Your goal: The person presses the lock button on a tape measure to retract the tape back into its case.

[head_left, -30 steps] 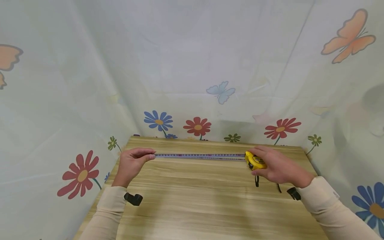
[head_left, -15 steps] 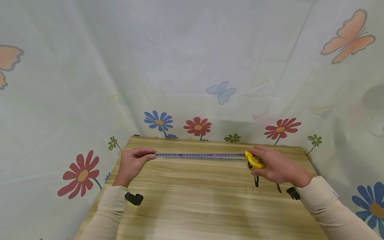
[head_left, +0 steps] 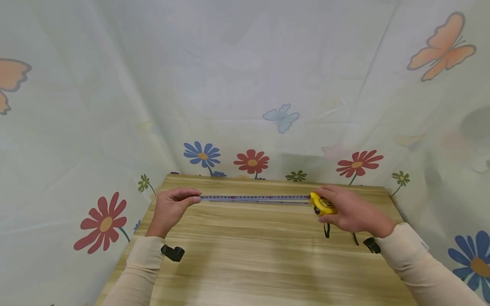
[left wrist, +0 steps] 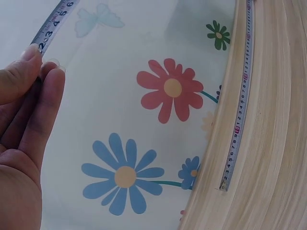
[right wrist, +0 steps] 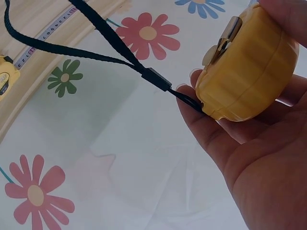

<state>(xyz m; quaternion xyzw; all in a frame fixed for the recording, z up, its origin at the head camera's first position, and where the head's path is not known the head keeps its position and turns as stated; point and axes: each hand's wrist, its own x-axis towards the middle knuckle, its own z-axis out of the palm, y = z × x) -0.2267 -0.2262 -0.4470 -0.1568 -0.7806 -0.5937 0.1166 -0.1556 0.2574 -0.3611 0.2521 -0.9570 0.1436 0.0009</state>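
My left hand (head_left: 170, 208) pinches the free end of a pulled-out tape measure blade (head_left: 254, 197), between thumb and fingers in the left wrist view. At the blade's other end, my right hand (head_left: 354, 210) grips the yellow tape measure case (right wrist: 252, 67), from which a black wrist strap (right wrist: 103, 57) hangs. Under this raised blade, a second tape measure blade (left wrist: 239, 115) lies stretched along the wooden table. Its yellow case (right wrist: 5, 79) shows at the left edge of the right wrist view; my right hand appears to cover it in the head view.
The wood-grain table (head_left: 245, 255) stands against a pale cloth backdrop (head_left: 229, 85) printed with flowers and butterflies, which also encloses it at both sides. Black wrist cameras sit at my left cuff (head_left: 143, 255) and my right cuff (head_left: 403, 244).
My hands have come slightly closer together, the left shifting a little right and the right a little left. The raised blade between them is slightly shorter; the blade on the table stays put.
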